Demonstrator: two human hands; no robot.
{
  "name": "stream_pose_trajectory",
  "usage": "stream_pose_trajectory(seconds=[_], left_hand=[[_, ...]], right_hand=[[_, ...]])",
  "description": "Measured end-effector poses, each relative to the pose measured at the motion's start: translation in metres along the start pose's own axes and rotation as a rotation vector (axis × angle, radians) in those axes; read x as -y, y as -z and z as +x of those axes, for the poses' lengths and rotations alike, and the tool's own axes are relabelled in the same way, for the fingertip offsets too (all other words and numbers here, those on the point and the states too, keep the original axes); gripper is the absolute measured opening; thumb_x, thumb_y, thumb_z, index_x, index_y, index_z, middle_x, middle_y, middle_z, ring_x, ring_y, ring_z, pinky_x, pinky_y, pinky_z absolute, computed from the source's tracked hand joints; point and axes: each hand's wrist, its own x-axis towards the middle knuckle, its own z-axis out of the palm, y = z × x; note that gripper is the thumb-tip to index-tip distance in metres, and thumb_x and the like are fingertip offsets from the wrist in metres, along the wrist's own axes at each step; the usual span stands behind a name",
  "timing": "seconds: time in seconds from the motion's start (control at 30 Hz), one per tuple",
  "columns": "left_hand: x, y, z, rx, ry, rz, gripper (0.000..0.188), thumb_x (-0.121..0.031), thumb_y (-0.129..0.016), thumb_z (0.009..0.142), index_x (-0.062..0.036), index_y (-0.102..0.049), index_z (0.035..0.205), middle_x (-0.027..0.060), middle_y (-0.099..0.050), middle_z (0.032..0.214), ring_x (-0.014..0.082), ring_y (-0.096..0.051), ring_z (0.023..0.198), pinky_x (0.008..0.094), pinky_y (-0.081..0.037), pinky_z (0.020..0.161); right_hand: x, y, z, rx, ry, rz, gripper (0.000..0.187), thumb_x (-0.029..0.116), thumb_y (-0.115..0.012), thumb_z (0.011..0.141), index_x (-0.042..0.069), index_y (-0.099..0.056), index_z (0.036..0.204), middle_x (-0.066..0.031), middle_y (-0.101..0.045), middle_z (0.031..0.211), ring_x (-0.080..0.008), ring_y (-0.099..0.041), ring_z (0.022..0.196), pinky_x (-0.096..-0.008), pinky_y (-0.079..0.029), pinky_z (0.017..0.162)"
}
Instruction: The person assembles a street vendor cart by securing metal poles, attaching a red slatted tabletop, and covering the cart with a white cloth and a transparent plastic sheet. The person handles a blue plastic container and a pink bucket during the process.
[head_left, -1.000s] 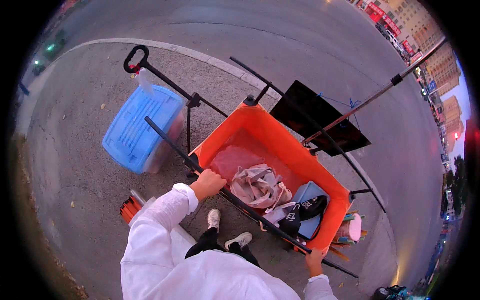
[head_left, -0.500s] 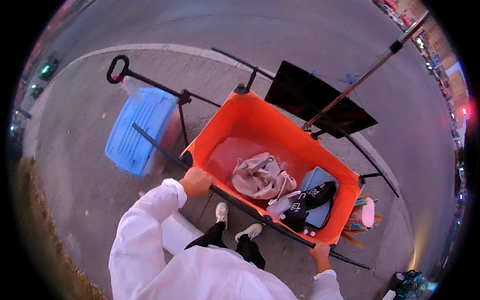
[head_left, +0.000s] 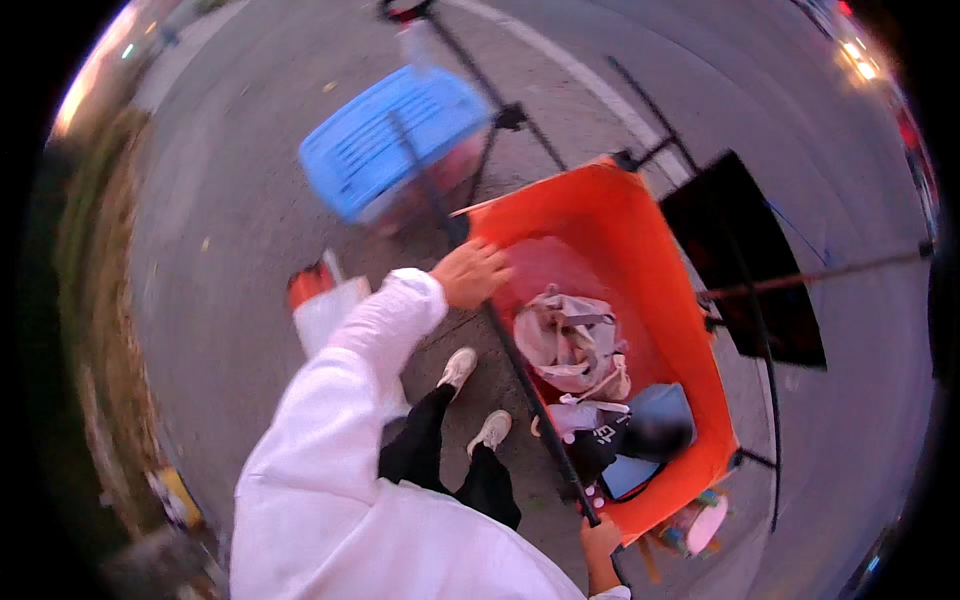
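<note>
An orange open-topped cart [head_left: 660,300] with a black tube frame stands before me, slanting from upper left to lower right. My right hand [head_left: 600,545] is closed round the lower end of its near black rail [head_left: 530,385]. Across the upper part of that rail lies my left hand [head_left: 472,274], fingers stretched loosely over the cart's edge. Inside the cart are a crumpled pale cloth bag [head_left: 570,340], a black bag with white print [head_left: 650,435] and a light blue box [head_left: 665,405], partly covered by the black bag.
Beyond the cart's left end sits a clear bin with a blue lid [head_left: 395,140]. A black panel [head_left: 745,260] and a metal pole [head_left: 820,283] stick out on the far side. A pink-topped stool [head_left: 705,525] is at the lower right. A curb [head_left: 560,60] borders the road; grass [head_left: 90,260] lies left.
The view has swung, so the cart now slants more steeply and the blue-lidded bin sits higher. My left hand's fingers have loosened from round the rail; my right hand stays on it.
</note>
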Motion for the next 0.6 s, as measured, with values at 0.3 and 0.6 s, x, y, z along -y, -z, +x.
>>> stream_pose_trajectory(seconds=[0.3,0.6], left_hand=[[-0.077,-0.211,-0.262,0.248,1.895,-0.809,0.04,-0.032,-0.06,0.076,-0.0065,-0.059,0.108,0.02,-0.054,0.115,0.0355,-0.049,0.113,0.053,-0.038,0.092],[0.036,-0.199,-0.528,0.127,2.006,0.011,0.02,-0.015,-0.048,0.084,-0.0116,-0.056,0.102,0.0097,-0.056,0.104,0.0271,-0.054,0.102,0.0507,-0.034,0.092]], right_hand=[[0.323,0.098,-0.131,0.392,1.314,0.432,0.039,0.011,-0.064,0.078,0.003,-0.051,0.113,-0.0124,-0.06,0.099,-0.0215,-0.061,0.085,-0.0323,-0.049,0.074],[0.601,-0.016,-0.285,1.221,1.618,0.237,0.008,0.006,-0.056,0.078,-0.001,-0.055,0.083,-0.0129,-0.055,0.065,-0.0228,-0.056,0.058,-0.0357,-0.044,0.055]])
